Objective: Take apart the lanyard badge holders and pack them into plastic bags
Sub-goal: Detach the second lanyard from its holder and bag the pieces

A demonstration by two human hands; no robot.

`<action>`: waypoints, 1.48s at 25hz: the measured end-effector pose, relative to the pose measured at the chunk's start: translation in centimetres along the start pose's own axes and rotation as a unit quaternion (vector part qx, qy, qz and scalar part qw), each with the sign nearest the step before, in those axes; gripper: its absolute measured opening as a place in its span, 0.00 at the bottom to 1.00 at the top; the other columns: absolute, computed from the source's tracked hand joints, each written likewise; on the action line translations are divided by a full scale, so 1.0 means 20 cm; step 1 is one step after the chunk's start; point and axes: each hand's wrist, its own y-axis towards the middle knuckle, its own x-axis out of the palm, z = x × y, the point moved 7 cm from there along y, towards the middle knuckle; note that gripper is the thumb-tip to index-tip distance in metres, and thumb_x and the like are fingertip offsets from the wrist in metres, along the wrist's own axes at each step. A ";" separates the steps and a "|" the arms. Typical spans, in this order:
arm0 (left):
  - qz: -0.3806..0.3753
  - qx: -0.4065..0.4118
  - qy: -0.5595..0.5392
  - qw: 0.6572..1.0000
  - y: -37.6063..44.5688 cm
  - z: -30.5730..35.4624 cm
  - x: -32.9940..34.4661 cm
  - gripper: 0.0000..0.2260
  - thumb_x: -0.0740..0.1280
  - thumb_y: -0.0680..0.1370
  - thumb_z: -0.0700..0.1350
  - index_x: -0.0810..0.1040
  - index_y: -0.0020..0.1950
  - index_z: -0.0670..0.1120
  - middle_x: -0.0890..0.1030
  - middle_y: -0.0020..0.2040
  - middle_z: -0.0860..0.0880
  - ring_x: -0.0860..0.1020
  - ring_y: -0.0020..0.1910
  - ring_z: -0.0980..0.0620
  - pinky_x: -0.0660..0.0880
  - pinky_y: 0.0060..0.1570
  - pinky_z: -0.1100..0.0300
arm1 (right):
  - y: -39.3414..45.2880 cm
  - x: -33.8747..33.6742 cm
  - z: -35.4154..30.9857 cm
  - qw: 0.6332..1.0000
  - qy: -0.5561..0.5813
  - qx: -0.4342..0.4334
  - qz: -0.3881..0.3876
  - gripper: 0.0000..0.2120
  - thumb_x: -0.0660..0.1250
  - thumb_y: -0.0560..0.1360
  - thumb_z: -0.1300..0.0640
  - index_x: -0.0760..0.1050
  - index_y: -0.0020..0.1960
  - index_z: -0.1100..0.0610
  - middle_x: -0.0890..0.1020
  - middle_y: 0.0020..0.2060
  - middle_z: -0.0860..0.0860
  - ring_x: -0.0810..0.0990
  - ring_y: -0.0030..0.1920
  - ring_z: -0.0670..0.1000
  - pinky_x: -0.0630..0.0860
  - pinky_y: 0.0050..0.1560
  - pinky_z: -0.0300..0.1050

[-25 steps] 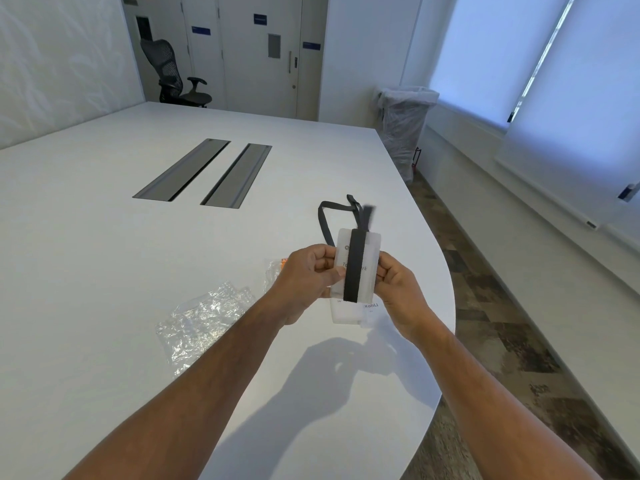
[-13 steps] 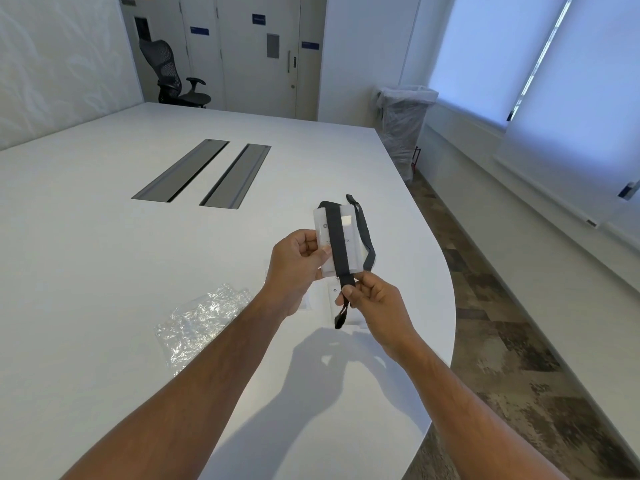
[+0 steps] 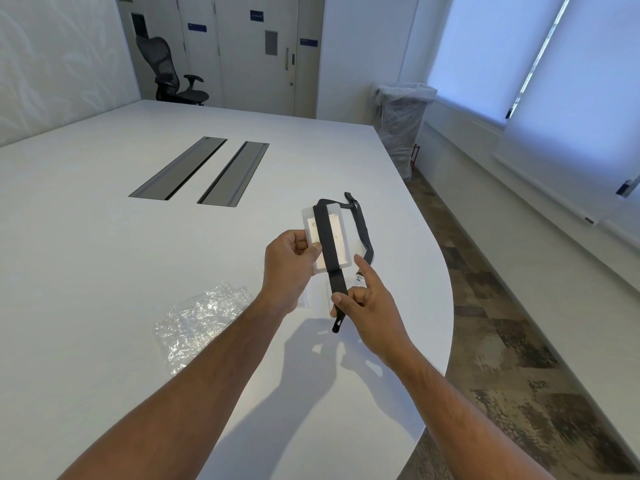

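Badge holder [image 3: 327, 242] held above table [image 3: 104, 271] w/ plastic bag [image 3: 197, 323] lying left of it.

A white conference table [image 3: 104, 271] carries crumpled clear plastic bags [image 3: 197, 320] near its rounded edge, with two grey cable hatches [image 3: 201, 171] set into its middle.

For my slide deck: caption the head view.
Left hand holds badge holder; right hand pinches black lanyard strap above white table.
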 end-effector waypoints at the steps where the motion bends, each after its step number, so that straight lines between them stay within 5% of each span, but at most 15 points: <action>1: 0.000 0.005 0.011 1.000 0.00 0.00 0.00 0.06 0.73 0.79 0.41 0.83 0.56 0.46 0.88 0.50 0.49 0.86 0.51 0.48 0.84 0.55 0.44 | -0.01 0.00 -0.02 1.000 -0.007 -0.010 0.003 0.33 0.68 0.82 0.58 0.57 0.81 0.50 0.84 0.31 0.50 0.85 0.42 0.42 0.63 0.45 0.13; 3: -0.008 0.019 0.032 0.999 0.00 0.01 0.00 0.06 0.72 0.80 0.41 0.83 0.56 0.47 0.87 0.50 0.50 0.86 0.51 0.48 0.84 0.56 0.46 | -0.02 -0.01 -0.06 0.999 -0.012 -0.032 0.009 0.24 0.69 0.81 0.59 0.66 0.74 0.49 0.82 0.33 0.58 0.84 0.39 0.43 0.68 0.45 0.18; 7: -0.037 0.037 0.062 0.997 -0.02 0.02 0.00 0.06 0.72 0.80 0.40 0.82 0.52 0.51 0.87 0.48 0.51 0.86 0.49 0.50 0.84 0.55 0.49 | -0.01 -0.03 -0.15 0.998 0.013 -0.057 0.008 0.02 0.71 0.80 0.58 0.82 0.51 0.55 0.87 0.37 0.51 0.85 0.40 0.50 0.80 0.47 0.37; 13: -0.082 0.020 0.057 0.995 -0.04 -0.02 0.02 0.06 0.71 0.80 0.37 0.83 0.53 0.47 0.88 0.47 0.48 0.87 0.47 0.48 0.85 0.52 0.49 | 0.03 -0.08 -0.19 0.991 0.126 -0.038 -0.031 0.12 0.69 0.79 0.67 0.84 0.58 0.56 0.89 0.47 0.52 0.88 0.50 0.53 0.82 0.56 0.44; 16: -0.099 0.017 0.062 0.993 -0.06 -0.04 0.03 0.05 0.73 0.79 0.39 0.83 0.55 0.45 0.88 0.47 0.48 0.85 0.45 0.51 0.84 0.49 0.53 | 0.06 -0.10 -0.16 0.995 0.085 -0.040 -0.034 0.21 0.65 0.76 0.73 0.83 0.62 0.53 0.89 0.51 0.49 0.86 0.54 0.55 0.82 0.60 0.48; 18: -0.110 0.016 0.064 0.992 -0.08 -0.05 0.03 0.07 0.75 0.78 0.41 0.83 0.55 0.45 0.88 0.46 0.48 0.85 0.43 0.53 0.84 0.46 0.57 | 0.08 -0.11 -0.15 0.998 0.046 -0.051 -0.011 0.19 0.68 0.76 0.69 0.84 0.60 0.49 0.89 0.51 0.47 0.85 0.55 0.55 0.82 0.61 0.51; 21: -0.124 0.016 0.065 0.990 -0.10 -0.07 0.04 0.06 0.74 0.79 0.39 0.83 0.55 0.43 0.88 0.46 0.47 0.86 0.43 0.54 0.83 0.46 0.59 | 0.10 -0.14 -0.16 0.997 0.013 -0.064 0.040 0.08 0.73 0.77 0.59 0.85 0.52 0.48 0.89 0.45 0.44 0.84 0.50 0.43 0.78 0.54 0.40; 26: -0.146 0.012 0.095 0.985 -0.12 -0.12 0.04 0.04 0.72 0.80 0.38 0.83 0.54 0.44 0.87 0.49 0.42 0.85 0.50 0.42 0.83 0.53 0.46 | 0.12 -0.14 -0.18 0.984 -0.096 -0.115 0.091 0.07 0.71 0.79 0.60 0.83 0.47 0.48 0.83 0.42 0.41 0.79 0.44 0.34 0.70 0.45 0.24; 30: -0.165 0.008 0.110 0.980 -0.16 -0.15 0.04 0.05 0.71 0.80 0.37 0.83 0.54 0.44 0.86 0.50 0.42 0.83 0.45 0.49 0.82 0.54 0.47 | 0.13 -0.14 -0.18 0.964 -0.164 -0.170 0.121 0.04 0.73 0.76 0.61 0.83 0.47 0.52 0.78 0.42 0.42 0.77 0.46 0.38 0.68 0.46 0.27; 37: -0.194 -0.016 0.115 0.974 -0.19 -0.19 -0.03 0.08 0.69 0.81 0.35 0.83 0.58 0.44 0.88 0.51 0.47 0.86 0.51 0.48 0.83 0.58 0.48 | 0.16 -0.09 -0.10 0.972 -0.157 -0.150 0.094 0.11 0.77 0.74 0.58 0.79 0.54 0.51 0.76 0.52 0.44 0.76 0.52 0.45 0.74 0.52 0.36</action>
